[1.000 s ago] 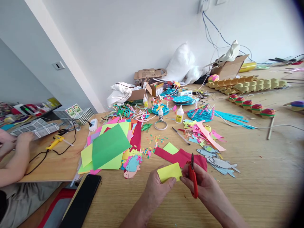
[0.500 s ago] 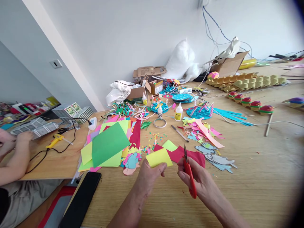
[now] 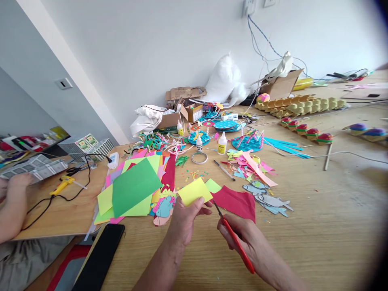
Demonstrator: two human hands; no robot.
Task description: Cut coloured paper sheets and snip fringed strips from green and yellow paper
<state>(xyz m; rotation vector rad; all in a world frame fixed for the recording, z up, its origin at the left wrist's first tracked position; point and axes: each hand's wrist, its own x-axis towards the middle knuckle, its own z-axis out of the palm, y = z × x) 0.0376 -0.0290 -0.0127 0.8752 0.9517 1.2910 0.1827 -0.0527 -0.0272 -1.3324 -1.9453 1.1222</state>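
My left hand (image 3: 189, 216) grips a piece of yellow paper (image 3: 195, 191) between thumb and fingers, above the table. In my right hand (image 3: 239, 234) is a pair of red-handled scissors (image 3: 235, 238), its blades pointing up and left towards the paper's right edge. The blade tips look close to the paper; whether they touch it I cannot tell. Behind the hands lie a dark red sheet (image 3: 235, 202) and a light green piece of paper (image 3: 213, 185). Paper fish cutouts (image 3: 165, 207) lie left of my left hand, and grey-blue fish cutouts (image 3: 273, 198) lie to the right.
A stack of coloured paper topped by a green sheet (image 3: 136, 186) lies left, near a black phone (image 3: 101, 256). Glue bottles (image 3: 222, 144), a tape roll (image 3: 199, 158), a pen (image 3: 224, 170) and paper scraps (image 3: 251, 161) stand or lie behind. A co-worker's arm (image 3: 13, 206) is at far left.
The scissors have swung from nearly upright to slanting left, towards the paper. The yellow paper now lies flatter and faces up more. The camera view has shifted slightly.
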